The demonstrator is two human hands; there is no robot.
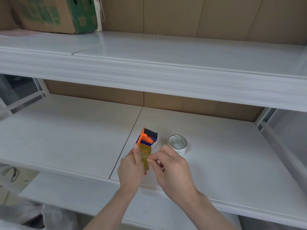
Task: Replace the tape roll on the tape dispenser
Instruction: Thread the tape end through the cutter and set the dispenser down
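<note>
An orange, blue and black tape dispenser (147, 137) is held over the middle white shelf (66, 138). A yellowish roll of tape (146, 155) sits at its near end. My left hand (131, 168) grips the dispenser around that yellowish roll, thumb along its left side. My right hand (171, 170) pinches the right edge of the yellowish tape with fingertips. A white tape roll (177, 144) with green print stands on the shelf just right of the dispenser, partly hidden by my right hand.
A deeper white shelf (166, 63) overhangs above, with a brown and green cardboard box (54, 14) at its far left. Brown cardboard backs the shelves. A lower shelf (83, 196) lies below my arms. Metal uprights stand at both sides.
</note>
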